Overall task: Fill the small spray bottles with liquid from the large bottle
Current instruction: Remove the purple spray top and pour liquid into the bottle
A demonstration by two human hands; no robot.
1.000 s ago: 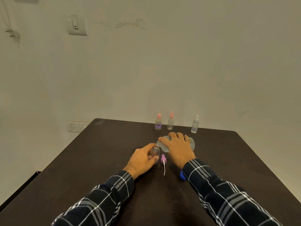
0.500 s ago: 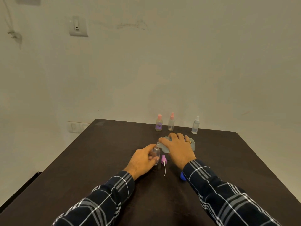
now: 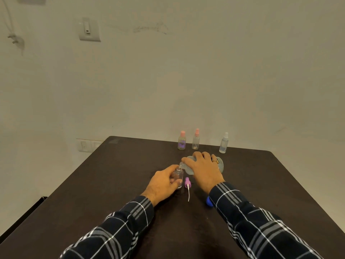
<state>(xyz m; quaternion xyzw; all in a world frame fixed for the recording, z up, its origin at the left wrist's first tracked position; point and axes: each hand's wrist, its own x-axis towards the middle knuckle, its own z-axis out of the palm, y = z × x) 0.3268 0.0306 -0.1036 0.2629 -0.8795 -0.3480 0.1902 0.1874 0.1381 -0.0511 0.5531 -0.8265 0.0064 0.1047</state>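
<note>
your left hand (image 3: 164,184) is wrapped round a small clear bottle (image 3: 178,177), thumb on the near side and fingers behind it, holding it upright on the dark worktop (image 3: 112,193). its top is off and its mouth is open. your right hand (image 3: 203,171) grips the large bottle (image 3: 221,164) from above, fingers curled over its body. a ring shows on one finger. the large bottle is tipped almost onto its side, base to the right and neck to the left, with its mouth right at the mouth of the small bottle. whether liquid is running you cannot tell from here.

just beside the small bottle, on its right, lies a purple spray top (image 3: 187,182) with its white tube pointing toward you. a blue cap (image 3: 209,201) sits on the worktop, half hidden by your right sleeve.

at the far edge of the worktop three more small spray bottles stand upright, well apart from your hands: one with a pink cap and purple label (image 3: 181,142), a pink-topped sprayer (image 3: 195,141) close beside it, and a white-topped bottle (image 3: 224,143) further right.
</note>
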